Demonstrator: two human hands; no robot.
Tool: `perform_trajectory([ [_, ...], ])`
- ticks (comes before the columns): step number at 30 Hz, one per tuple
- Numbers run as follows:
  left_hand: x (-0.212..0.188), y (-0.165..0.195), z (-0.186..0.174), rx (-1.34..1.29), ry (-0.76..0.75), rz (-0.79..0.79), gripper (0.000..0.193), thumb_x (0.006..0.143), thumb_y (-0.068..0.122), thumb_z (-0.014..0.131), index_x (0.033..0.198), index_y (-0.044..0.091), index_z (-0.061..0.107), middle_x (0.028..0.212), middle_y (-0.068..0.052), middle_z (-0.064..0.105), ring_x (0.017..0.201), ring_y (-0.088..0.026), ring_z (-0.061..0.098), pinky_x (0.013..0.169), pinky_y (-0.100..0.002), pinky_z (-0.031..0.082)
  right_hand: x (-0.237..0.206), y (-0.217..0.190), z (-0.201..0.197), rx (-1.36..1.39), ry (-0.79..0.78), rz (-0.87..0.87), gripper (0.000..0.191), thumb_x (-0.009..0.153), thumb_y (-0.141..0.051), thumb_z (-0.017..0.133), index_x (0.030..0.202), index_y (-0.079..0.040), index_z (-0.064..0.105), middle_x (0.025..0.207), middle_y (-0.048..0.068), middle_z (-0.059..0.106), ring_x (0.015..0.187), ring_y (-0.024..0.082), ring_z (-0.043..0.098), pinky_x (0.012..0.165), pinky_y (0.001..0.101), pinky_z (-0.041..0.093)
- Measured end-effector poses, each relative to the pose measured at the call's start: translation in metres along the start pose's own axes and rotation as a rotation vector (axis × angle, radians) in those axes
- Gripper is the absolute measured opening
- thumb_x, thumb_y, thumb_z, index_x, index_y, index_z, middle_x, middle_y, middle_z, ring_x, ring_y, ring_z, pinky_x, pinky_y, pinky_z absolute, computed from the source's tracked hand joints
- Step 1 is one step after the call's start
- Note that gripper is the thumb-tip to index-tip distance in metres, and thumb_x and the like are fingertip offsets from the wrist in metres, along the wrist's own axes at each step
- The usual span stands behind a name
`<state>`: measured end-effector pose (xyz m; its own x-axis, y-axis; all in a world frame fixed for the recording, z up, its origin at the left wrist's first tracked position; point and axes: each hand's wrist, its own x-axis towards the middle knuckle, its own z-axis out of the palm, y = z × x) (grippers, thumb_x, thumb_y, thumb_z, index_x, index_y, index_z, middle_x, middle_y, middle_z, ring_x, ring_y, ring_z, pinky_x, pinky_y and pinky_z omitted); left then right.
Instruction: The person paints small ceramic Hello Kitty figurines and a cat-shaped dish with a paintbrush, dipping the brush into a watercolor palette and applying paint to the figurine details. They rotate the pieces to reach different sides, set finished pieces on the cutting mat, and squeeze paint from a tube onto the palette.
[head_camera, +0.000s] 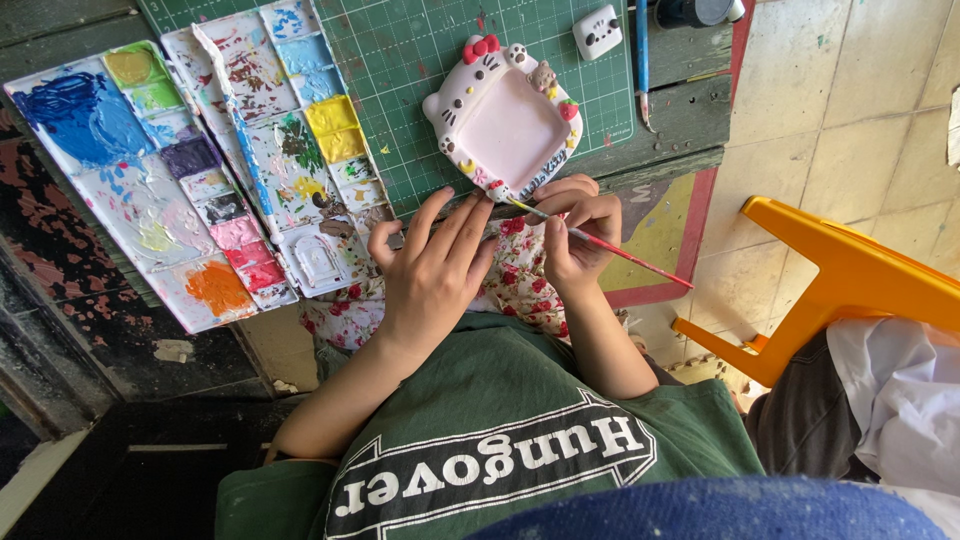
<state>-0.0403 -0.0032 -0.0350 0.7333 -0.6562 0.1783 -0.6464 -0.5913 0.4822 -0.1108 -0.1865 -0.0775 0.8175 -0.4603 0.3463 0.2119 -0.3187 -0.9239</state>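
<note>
A white and pink cat-shaped ceramic frame (500, 120) with a red bow lies on the green cutting mat (400, 60). My right hand (578, 235) is closed around a thin red-handled paintbrush (630, 258), whose tip touches the frame's near edge. My left hand (430, 270) rests with spread fingers on the table's edge just beside that same corner of the frame and holds nothing. A floral cloth (520, 275) lies under both hands on my lap.
Two white paint palettes (190, 160) smeared with many colours lie left of the mat. A small white figurine (597, 31), a blue brush (642, 60) and a dark jar (695, 10) sit at the far side. A yellow stool (850, 285) and another person's white sleeve (900, 400) are on the right.
</note>
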Motion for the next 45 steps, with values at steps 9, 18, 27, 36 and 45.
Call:
perform_trajectory([
  [9,0.0002,0.0020,-0.0028,0.002,0.003,0.003,0.043,0.099,0.029,0.079,0.137,0.014,0.068,0.135,0.004,0.069,0.135,-0.015,0.054,0.106,-0.047,0.028,-0.0018,-0.0013,-0.0033,0.076,0.032,0.056,0.019,0.105,-0.005,0.058,0.101,-0.010,0.040,0.086,0.011,0.071,0.101,0.024,0.067,0.100,0.0373,0.047],
  [18,-0.0016,0.0028,-0.0050,0.009,0.006,0.003,0.044,0.098,0.029,0.079,0.138,0.014,0.068,0.135,0.004,0.069,0.134,-0.016,0.054,0.105,-0.047,0.028,-0.0017,-0.0065,-0.0022,-0.016,-0.014,0.038,0.021,0.104,-0.006,0.061,0.101,-0.010,0.041,0.087,0.011,0.072,0.106,0.021,0.062,0.106,0.0385,0.044],
  [27,-0.0010,0.0027,-0.0048,0.007,0.011,0.008,0.044,0.098,0.029,0.079,0.138,0.014,0.068,0.134,0.004,0.069,0.134,-0.016,0.054,0.105,-0.047,0.028,0.0004,-0.0068,-0.0011,-0.038,-0.020,0.027,0.021,0.103,-0.005,0.062,0.100,-0.010,0.042,0.087,0.009,0.072,0.104,0.020,0.061,0.106,0.0387,0.042],
  [36,-0.0011,0.0028,-0.0034,0.004,0.007,0.005,0.044,0.098,0.030,0.080,0.138,0.014,0.068,0.135,0.004,0.069,0.134,-0.016,0.054,0.105,-0.047,0.028,0.0002,-0.0056,-0.0019,-0.051,-0.021,0.027,0.021,0.103,-0.005,0.062,0.100,-0.010,0.042,0.087,0.009,0.072,0.104,0.020,0.061,0.106,0.0392,0.042],
  [45,-0.0012,0.0033,-0.0028,0.010,0.005,0.005,0.043,0.098,0.030,0.080,0.136,0.014,0.069,0.135,0.004,0.070,0.134,-0.016,0.054,0.106,-0.047,0.028,-0.0067,-0.0020,-0.0057,0.167,0.035,0.125,0.018,0.106,-0.006,0.058,0.103,-0.012,0.041,0.087,0.010,0.070,0.108,0.023,0.062,0.104,0.0395,0.048],
])
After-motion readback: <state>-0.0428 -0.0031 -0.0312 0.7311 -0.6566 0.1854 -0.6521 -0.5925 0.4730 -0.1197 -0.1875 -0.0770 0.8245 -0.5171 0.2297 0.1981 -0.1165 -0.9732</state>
